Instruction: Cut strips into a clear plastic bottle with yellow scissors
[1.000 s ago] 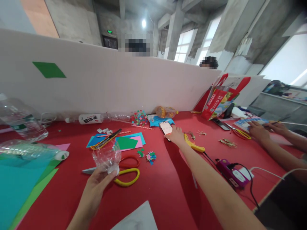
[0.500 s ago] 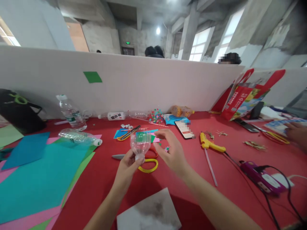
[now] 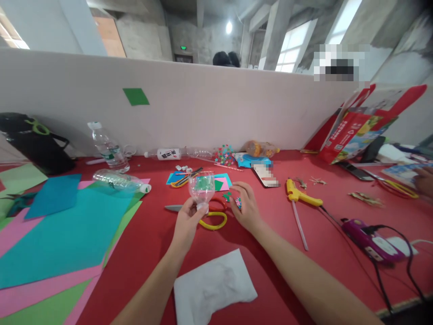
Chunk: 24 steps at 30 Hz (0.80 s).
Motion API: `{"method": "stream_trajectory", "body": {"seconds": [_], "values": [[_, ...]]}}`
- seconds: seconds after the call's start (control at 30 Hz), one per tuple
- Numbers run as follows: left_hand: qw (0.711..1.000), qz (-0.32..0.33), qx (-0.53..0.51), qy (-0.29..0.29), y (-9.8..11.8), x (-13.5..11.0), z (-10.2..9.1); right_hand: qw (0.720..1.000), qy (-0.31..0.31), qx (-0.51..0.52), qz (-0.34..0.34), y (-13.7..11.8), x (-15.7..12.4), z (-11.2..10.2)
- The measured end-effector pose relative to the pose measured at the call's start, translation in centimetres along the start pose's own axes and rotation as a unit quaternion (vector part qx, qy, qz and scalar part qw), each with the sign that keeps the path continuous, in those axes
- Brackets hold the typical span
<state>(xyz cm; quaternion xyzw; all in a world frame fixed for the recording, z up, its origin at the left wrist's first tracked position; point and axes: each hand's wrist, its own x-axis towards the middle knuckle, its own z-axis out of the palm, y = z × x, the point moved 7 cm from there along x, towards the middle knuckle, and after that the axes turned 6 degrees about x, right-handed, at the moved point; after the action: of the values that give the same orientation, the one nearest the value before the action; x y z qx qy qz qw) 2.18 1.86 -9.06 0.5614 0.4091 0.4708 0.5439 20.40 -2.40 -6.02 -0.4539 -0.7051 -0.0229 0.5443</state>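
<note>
My left hand (image 3: 187, 222) grips the capped neck of a cut-off clear bottle top (image 3: 202, 187), held upside down with its wide cut end upward. Beside it, my right hand (image 3: 248, 208) hovers low over the table with fingers apart, near small green and pink paper pieces (image 3: 237, 201); nothing shows in it. Scissors (image 3: 216, 221) with red and yellow handles lie beneath the bottle top. Just behind are small coloured paper sheets (image 3: 223, 183) and a craft knife (image 3: 189, 176). A white cloth or folded tissue (image 3: 214, 284) rests on the table between my forearms.
A yellow glue gun (image 3: 301, 195) and purple power strip (image 3: 370, 241) with cords lie right. Coloured sheets (image 3: 67, 234) cover the left, with a plastic bottle (image 3: 118, 180) on them. A phone (image 3: 265, 174) sits behind my right hand. At far right is another person's hand (image 3: 424, 180).
My right hand has moved away from the bottle top and down toward the small paper pieces. My left hand still holds the bottle top. The camera view has tilted down a little.
</note>
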Motion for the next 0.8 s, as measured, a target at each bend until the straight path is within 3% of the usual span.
{"method": "stream_trajectory", "body": {"seconds": [0.17,0.4,0.63,0.8], "values": [[1.000,-0.014,-0.013,-0.001,-0.6,0.1,-0.5,1.000,-0.015,0.002,0.004,0.4,-0.2,0.5],[0.998,-0.048,-0.023,-0.015,-0.9,-0.5,-0.1,0.999,-0.015,0.030,-0.001,-0.9,0.1,1.0],[0.998,-0.055,-0.025,-0.006,-0.9,-1.0,-0.1,0.996,0.036,0.072,0.034,-0.7,0.2,0.7],[0.998,-0.052,-0.035,-0.019,-0.6,-0.6,-0.6,0.991,0.063,0.107,0.048,-2.1,3.0,-0.6]]}}
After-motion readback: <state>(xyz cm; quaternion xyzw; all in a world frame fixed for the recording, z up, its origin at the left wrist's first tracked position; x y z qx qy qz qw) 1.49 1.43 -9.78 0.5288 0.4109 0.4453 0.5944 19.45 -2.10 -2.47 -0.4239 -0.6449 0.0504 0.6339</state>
